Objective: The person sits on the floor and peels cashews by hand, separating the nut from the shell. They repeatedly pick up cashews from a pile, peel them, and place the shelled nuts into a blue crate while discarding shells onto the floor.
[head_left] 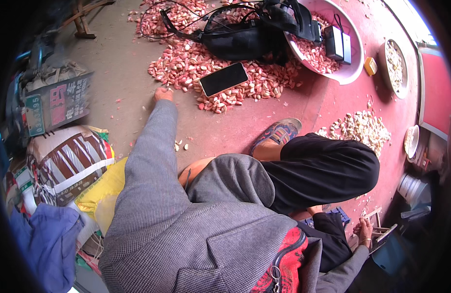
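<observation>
My left hand (164,94) reaches out at the end of a grey sleeve to the edge of a heap of pink-skinned garlic cloves (179,66). Its fingers are curled closed; what they hold, if anything, is too small to make out. A dark-screened phone (223,79) lies on the heap. Low on the right, my right hand (364,231), with a bracelet at the wrist, has its fingers bent round the edge of a small pale wooden frame (380,225).
A black bag (245,43) lies across the heap. Beside it stands a white basin (353,73) of cloves with a small box device (335,43). Paler cloves (359,129) form a pile at right, below a bowl (401,80). Stuffed sacks (71,158) stand at left.
</observation>
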A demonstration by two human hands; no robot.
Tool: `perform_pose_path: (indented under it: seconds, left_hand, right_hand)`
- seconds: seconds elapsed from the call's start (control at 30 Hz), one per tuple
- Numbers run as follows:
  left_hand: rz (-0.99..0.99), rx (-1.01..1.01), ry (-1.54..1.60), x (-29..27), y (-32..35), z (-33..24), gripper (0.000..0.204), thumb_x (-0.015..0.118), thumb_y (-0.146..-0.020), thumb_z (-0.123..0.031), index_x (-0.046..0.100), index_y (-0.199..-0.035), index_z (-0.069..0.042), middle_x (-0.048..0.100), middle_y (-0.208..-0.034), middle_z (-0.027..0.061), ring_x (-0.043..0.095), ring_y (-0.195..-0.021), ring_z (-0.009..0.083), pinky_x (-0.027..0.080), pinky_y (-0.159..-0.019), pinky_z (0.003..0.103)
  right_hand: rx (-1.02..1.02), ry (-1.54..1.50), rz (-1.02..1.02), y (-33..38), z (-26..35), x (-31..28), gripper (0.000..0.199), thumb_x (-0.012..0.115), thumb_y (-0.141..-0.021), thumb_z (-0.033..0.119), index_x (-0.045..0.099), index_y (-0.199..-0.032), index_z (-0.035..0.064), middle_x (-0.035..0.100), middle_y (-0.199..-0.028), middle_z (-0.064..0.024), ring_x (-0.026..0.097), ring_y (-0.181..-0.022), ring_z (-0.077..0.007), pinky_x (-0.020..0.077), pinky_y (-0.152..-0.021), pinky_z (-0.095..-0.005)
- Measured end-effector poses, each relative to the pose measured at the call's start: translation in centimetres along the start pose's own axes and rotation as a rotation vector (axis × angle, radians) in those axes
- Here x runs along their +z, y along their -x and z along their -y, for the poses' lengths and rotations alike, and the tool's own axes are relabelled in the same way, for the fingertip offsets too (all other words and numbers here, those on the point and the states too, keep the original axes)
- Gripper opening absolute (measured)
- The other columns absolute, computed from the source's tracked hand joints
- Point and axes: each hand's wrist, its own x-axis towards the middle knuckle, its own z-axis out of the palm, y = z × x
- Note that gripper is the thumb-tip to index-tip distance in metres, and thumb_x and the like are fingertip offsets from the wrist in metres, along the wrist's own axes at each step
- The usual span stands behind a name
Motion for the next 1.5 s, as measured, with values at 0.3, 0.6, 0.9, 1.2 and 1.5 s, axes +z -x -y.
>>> perform_pose_path:
  seconds: [0.3, 0.6, 0.9, 1.2, 1.5]
  left_hand:
    - [0.282, -0.103, 0.156, -2.0, 2.5, -2.2, 0.021, 0.074, -0.074, -0.014, 0.065, -0.089, -0.002, 0.066, -0.076, 0.0117, 0.065, -0.064, 0.0246, 0.053, -0.06, 0.041]
    - [1.314, -0.303, 1.241, -8.7, 16.9, -8.6, 0.016, 0.065, -0.088, -0.02, 0.061, -0.097, -0.006, 0.062, -0.086, 0.0066, 0.06, -0.078, 0.0217, 0.047, -0.066, 0.032]
    - [1.527, -0.144, 1.28, -12.7, 24.2, -14.2, 0.017, 0.067, -0.083, -0.019, 0.056, -0.087, -0.007, 0.058, -0.084, 0.0073, 0.057, -0.073, 0.0229, 0.045, -0.065, 0.034]
    - [1.562, -0.195, 1.263, -13.3, 26.3, -15.2, 0.016, 0.064, -0.083, -0.017, 0.057, -0.088, -0.004, 0.058, -0.089, 0.0105, 0.058, -0.077, 0.0238, 0.047, -0.062, 0.034]
    - [1.524, -0.312, 0.992, -8.2, 24.6, -10.5, 0.013, 0.064, -0.085, -0.015, 0.06, -0.094, -0.007, 0.064, -0.09, 0.0118, 0.061, -0.073, 0.0226, 0.048, -0.062, 0.033]
  right_hand:
    - [0.003, 0.048, -0.042, -0.4, -2.7, -2.1, 0.019, 0.063, -0.092, 0.024, 0.062, -0.103, 0.0089, 0.055, -0.062, -0.0037, 0.058, -0.047, -0.0158, 0.0463, -0.039, -0.0273]
    - [-0.045, -0.04, -0.038, -2.3, -4.1, -4.4, 0.019, 0.065, -0.091, 0.026, 0.061, -0.104, 0.0132, 0.051, -0.061, -0.002, 0.052, -0.047, -0.0149, 0.0404, -0.039, -0.0254]
    - [-0.337, -0.049, 0.161, -0.6, 2.7, 1.1, 0.028, 0.065, -0.093, 0.031, 0.062, -0.107, 0.0066, 0.056, -0.062, -0.0023, 0.054, -0.049, -0.0117, 0.0452, -0.047, -0.0255]
    - [-0.384, -0.011, 0.227, 0.0, 3.6, 2.0, 0.025, 0.061, -0.096, 0.028, 0.06, -0.109, 0.0062, 0.056, -0.064, -0.001, 0.056, -0.051, -0.0116, 0.047, -0.048, -0.0253]
    - [-0.37, -0.058, 0.211, 1.1, 3.2, 2.1, 0.024, 0.061, -0.095, 0.025, 0.059, -0.108, 0.0043, 0.056, -0.065, -0.0018, 0.057, -0.052, -0.0125, 0.0476, -0.048, -0.0249]
